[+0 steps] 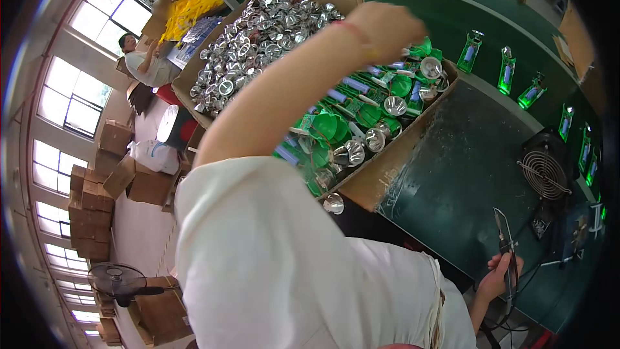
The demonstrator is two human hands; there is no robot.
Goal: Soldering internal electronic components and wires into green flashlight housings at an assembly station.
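Above the far edge of an open carton [373, 189], near its right corner, a worker's left hand [391, 31] blurred, its fingers too smeared to tell whether spread or pinching; the right hand [496, 278] wrapped its fingers around a slim soldering-type tool [504, 236], tip up, by the near edge of the green work surface [445, 161]; green light assemblies [368, 115] lay tangled along the carton's right side, silver reflectors [255, 45] heaped toward its far left corner; good handling seemed to call for gripping one assembly by its body, sparing the wires, with the tip kept clear of the arm; lit units [507, 74] lined the surface's far side.
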